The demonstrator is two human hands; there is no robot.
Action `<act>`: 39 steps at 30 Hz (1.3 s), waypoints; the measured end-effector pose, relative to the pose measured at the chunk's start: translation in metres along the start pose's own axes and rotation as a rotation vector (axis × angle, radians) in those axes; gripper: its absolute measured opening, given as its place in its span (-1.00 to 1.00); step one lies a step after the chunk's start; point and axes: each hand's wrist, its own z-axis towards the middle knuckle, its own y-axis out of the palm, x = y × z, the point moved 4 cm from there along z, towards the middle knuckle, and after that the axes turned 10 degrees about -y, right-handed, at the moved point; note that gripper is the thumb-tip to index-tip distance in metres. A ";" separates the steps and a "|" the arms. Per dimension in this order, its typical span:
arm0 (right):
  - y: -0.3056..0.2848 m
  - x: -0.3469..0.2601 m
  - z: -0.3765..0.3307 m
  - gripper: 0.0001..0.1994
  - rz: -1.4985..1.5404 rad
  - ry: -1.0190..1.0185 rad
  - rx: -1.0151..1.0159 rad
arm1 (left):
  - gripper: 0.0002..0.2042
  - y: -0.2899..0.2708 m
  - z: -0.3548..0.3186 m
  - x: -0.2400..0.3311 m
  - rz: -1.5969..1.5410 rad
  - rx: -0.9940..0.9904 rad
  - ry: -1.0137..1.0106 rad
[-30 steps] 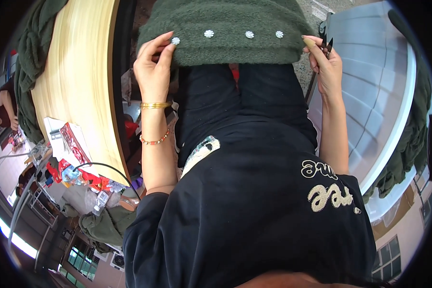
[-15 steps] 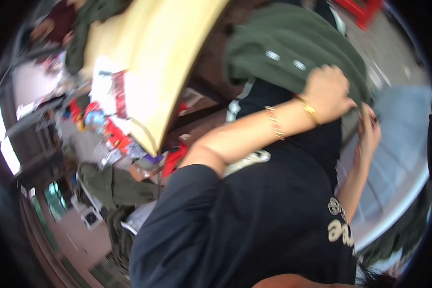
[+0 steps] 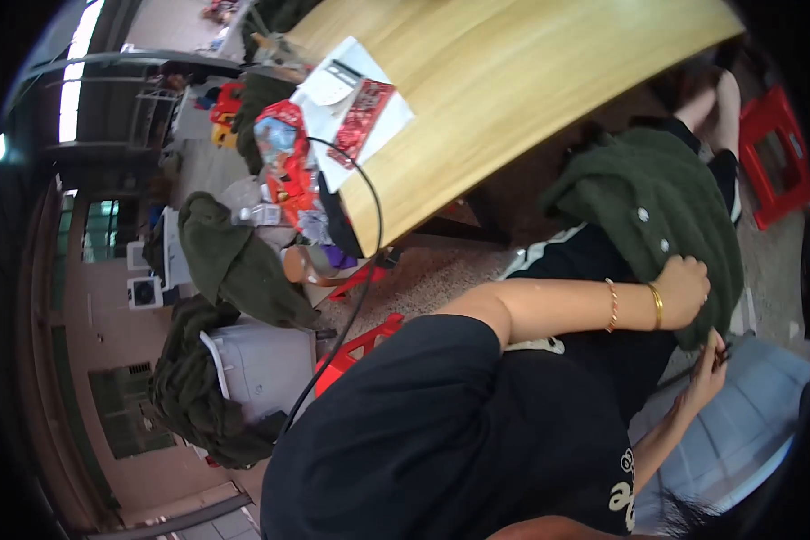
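Observation:
A dark green knitted garment (image 3: 666, 193) with small white round spots like buttons lies across my lap. My left hand (image 3: 682, 290), with gold bracelets on its arm, is closed on the garment near its lower edge. Just below it, at the edge of the cloth, my right hand (image 3: 706, 378) has its fingers pinched together. A small dark object (image 3: 723, 354) shows at those fingertips, too small to name. Both hands are close together but apart.
To the left stands a wooden table (image 3: 513, 99) with papers and red packaging (image 3: 283, 162). A black cable (image 3: 365, 288) hangs past its corner. A blue-grey plastic tub (image 3: 738, 423) is beside my right arm. A red stool (image 3: 774, 162) stands ahead, green garments (image 3: 234, 261) farther left.
The view has turned, so my lap, hands and garment appear farther right and lower. My left hand stays on the cloth, with the right hand close by.

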 end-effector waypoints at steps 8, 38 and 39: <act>0.041 -0.070 -0.012 -0.66 -0.224 -0.091 -0.296 | -0.83 -0.055 -0.006 -0.033 -0.340 0.148 0.138; 0.050 -0.080 -0.036 -0.65 -0.350 -0.351 -0.211 | -0.87 -0.033 -0.021 -0.050 -0.646 -0.128 -0.060; 0.051 -0.080 -0.036 -0.65 -0.384 -0.369 -0.223 | -0.86 -0.033 -0.022 -0.051 -0.675 -0.148 -0.064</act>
